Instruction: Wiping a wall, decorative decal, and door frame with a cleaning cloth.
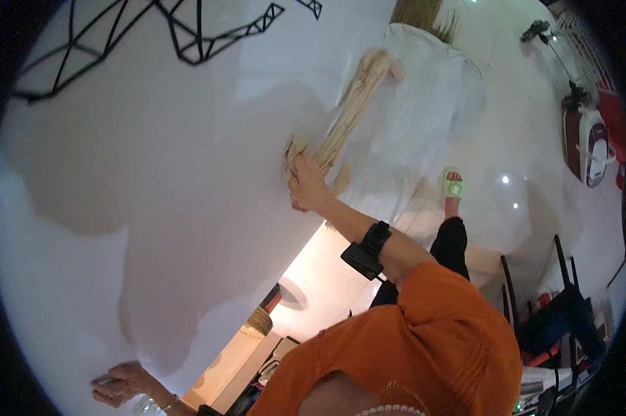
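Observation:
My right hand grips a crumpled tan piece of material, perhaps cloth, against a broad white surface. Right beside it lies a long, ridged beige piece that resembles a bare tree trunk; its material is unclear. This piece runs along the edge of a pale plastic-like sheet. At the lower left, my left hand is over the white surface with its fingers curled. Whether something small sits in those fingers is too blurred to tell. A clear object shows beside the left wrist.
Black lattice shapes cross the white surface's upper left. Straw-like bundles stick out beyond the sheet. A white and maroon appliance stands on the tiled floor at right. Dark-framed furniture is at lower right; a straw-coloured roll sits below.

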Action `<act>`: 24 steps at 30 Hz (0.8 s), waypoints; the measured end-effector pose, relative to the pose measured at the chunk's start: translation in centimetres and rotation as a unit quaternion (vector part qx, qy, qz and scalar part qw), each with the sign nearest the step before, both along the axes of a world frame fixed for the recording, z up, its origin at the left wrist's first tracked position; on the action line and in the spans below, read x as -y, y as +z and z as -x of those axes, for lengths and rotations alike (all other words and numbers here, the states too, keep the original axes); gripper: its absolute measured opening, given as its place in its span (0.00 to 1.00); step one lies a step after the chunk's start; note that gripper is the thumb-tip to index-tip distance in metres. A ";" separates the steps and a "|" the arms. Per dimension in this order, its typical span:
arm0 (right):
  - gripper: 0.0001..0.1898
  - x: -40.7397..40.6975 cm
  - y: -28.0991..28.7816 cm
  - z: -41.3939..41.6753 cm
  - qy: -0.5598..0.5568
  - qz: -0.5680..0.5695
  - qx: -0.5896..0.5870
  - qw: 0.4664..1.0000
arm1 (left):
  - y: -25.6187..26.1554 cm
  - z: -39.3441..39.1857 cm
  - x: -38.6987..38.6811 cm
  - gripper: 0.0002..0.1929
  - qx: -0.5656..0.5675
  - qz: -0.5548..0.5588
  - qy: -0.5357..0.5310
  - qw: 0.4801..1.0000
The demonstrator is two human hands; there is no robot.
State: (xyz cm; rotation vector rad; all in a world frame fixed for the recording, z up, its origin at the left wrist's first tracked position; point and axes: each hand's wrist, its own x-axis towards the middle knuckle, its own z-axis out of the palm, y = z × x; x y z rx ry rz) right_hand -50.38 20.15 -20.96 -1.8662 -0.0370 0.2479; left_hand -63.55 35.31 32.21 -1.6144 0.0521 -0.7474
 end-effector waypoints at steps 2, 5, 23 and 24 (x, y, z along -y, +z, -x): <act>0.15 1.2 0.6 2.2 0.094 -0.163 -0.095 0.978 | 0.2 0.1 -0.8 0.23 0.002 0.008 -0.025 1.000; 0.22 4.7 -2.3 -0.5 0.124 -0.169 -0.340 0.917 | -1.0 -0.6 -0.5 0.24 0.020 -0.031 -0.031 0.999; 0.24 0.8 -13.4 -1.5 0.016 -0.077 -0.274 0.959 | -0.9 -0.8 0.9 0.25 -0.033 -0.055 -0.012 0.998; 0.24 0.5 -14.2 1.6 0.076 -0.075 -0.335 0.936 | -0.9 -0.9 1.2 0.24 -0.036 -0.053 -0.016 0.998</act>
